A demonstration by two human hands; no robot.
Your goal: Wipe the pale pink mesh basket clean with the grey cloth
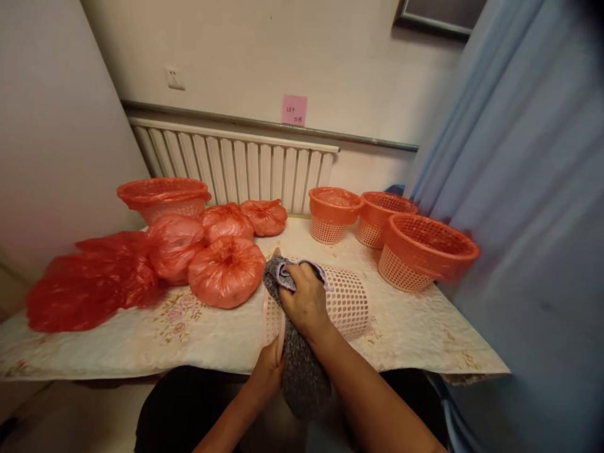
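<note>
A pale pink perforated plastic basket (350,301) lies on its side at the table's near edge, its rim toward the left. My left hand (270,368) is closed around the lower part of that rim. A dark grey cloth (302,371) with a lilac edge is bunched in my right hand (306,301), which presses it against the top of the basket near the rim. The rest of the cloth hangs down over the basket and past the table edge. Part of the basket is hidden behind my right hand and the cloth.
Several puffed red plastic bags (226,270) lie on the left, beside a loose red bag heap (94,280). Behind them stands a red-lined basket (165,198). More lined baskets (427,251) stand at the right, near a blue curtain (509,189). A radiator (236,163) runs along the wall.
</note>
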